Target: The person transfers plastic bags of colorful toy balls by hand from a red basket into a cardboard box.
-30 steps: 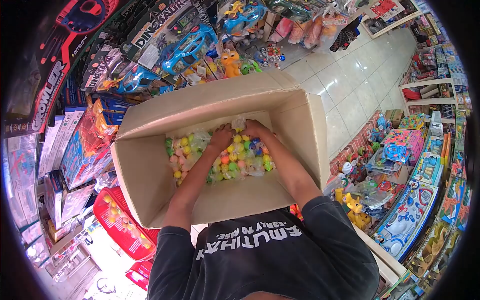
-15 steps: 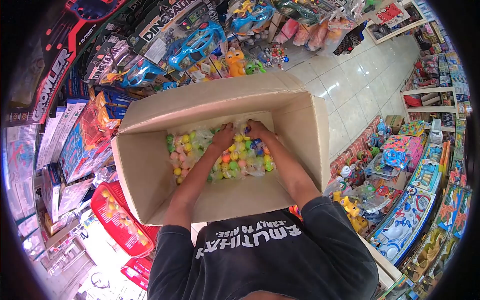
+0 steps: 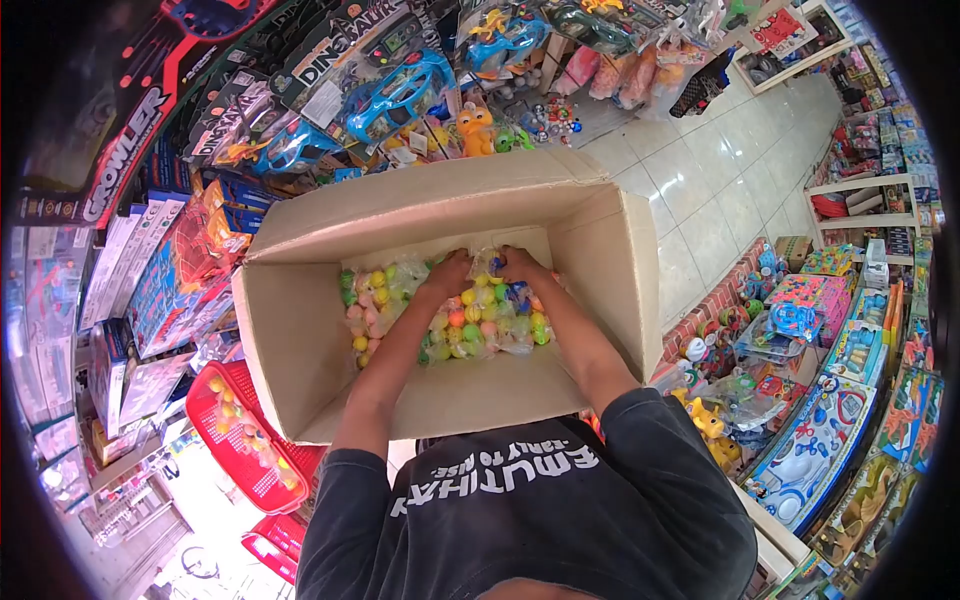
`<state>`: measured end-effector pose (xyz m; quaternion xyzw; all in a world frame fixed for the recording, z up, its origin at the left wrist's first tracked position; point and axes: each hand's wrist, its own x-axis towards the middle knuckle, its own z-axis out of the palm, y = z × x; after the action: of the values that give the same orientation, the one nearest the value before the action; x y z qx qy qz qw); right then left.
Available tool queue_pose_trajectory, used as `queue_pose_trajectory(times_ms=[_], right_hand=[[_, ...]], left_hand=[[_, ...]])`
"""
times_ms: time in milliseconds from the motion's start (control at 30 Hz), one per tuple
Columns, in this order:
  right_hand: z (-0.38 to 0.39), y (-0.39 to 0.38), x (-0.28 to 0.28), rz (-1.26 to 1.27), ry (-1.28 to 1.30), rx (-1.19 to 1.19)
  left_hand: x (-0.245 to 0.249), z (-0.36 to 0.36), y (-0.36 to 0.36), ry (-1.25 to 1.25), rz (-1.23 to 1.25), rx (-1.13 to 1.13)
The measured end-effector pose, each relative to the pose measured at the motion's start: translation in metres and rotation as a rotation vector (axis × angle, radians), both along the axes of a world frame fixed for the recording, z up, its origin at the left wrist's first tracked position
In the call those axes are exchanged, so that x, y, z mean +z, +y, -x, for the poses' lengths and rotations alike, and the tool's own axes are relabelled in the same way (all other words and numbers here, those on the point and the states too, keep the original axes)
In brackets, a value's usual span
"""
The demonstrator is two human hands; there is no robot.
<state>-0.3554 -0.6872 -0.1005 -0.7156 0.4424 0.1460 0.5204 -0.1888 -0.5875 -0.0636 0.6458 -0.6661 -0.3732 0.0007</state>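
Observation:
A large open cardboard box point(image 3: 450, 212) stands in front of my body, and both my arms reach down into it. Across its floor lie clear plastic bags filled with small colourful balls point(image 3: 462, 337), mostly yellow, green, pink and orange. My left hand point(image 3: 452, 272) is closed on the clear plastic of a bag at the back of the pile. Close beside it, my right hand point(image 3: 520, 266) pinches the same clear plastic, with blue balls just under its fingers. The fingertips of both hands are partly hidden.
A red plastic basket point(image 3: 245, 440) with bagged balls stands to the left of the box. Packaged dinosaur toys point(image 3: 400, 95) hang behind it. Boxed toys point(image 3: 165, 290) line the left side. Toy shelves point(image 3: 815, 420) run along the right, beside a tiled floor point(image 3: 690, 180).
The view has shifted slightly, so the box and surroundings appear a little to the right. Both hands stay at the back of the pile, nearly unmoved relative to the box.

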Motion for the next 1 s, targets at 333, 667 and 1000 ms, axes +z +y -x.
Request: queue_pose_trajectory(times_ms=[333,667,1000], right_hand=[[0.001,-0.036,0.057,0.120,0.206,0.442],[0.011,0.016,0.228,0.337,-0.071,0.560],[0.099,0.136,0.320,-0.320,-0.884,-0.088]], left_hand=[[0.064,-0.033,0.001,-0.004,0.096,-0.070],[0.229,-0.061,0.084,0.171,0.040,-0.090],[0.293,-0.005,0.253,1.024,0.258,0.685]])
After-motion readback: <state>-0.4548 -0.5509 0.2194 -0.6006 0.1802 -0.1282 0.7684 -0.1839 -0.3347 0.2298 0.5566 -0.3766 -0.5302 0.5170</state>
